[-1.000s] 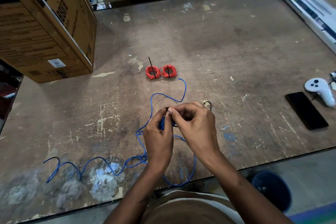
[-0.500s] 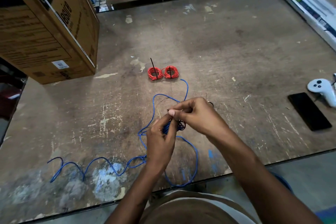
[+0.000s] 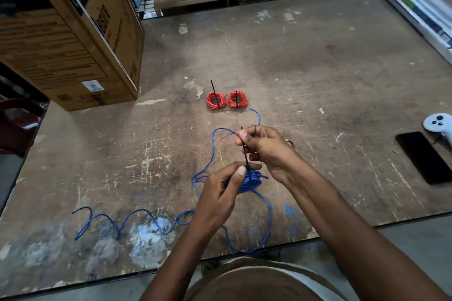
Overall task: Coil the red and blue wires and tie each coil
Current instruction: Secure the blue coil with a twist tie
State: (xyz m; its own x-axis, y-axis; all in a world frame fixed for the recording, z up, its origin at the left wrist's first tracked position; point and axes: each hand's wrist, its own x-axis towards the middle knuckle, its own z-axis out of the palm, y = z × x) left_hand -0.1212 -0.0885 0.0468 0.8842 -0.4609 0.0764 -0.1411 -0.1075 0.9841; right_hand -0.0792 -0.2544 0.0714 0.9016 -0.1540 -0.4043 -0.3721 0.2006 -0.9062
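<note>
Head view, read from the left edge of the worktop [image 3: 318, 61] to the right. A cardboard box [image 3: 66, 39] stands at the far left corner. Near the front edge, the loose tail of the blue wire [image 3: 137, 217] snakes in open waves toward the middle, where it rises into the blue coil [image 3: 252, 182]. My left hand [image 3: 220, 193] holds that coil, its grip closed on the bundle with the thumb on top. A black tie [image 3: 244, 151] runs up from the coil to my right hand [image 3: 266, 146], whose grip pinches the tie's upper end between thumb and forefinger. Two red coils [image 3: 226, 100], each already bound with a black tie, lie side by side toward the middle of the worktop, beyond my hands. A short blue end [image 3: 256, 115] curls just in front of them. A dark phone [image 3: 423, 156] and a white controller [image 3: 437, 124] lie by the right edge.

Risks, as I judge them: the tie appears to be going on while much wire still lies uncoiled, so the long tail may remain outside the bundle. A hard pull with the right hand could drag the turns from my left grip and let them spring apart. A slack pinch could let the tie slip back out. The tail trails close to the front edge and could slide off it, tugging the coil.
</note>
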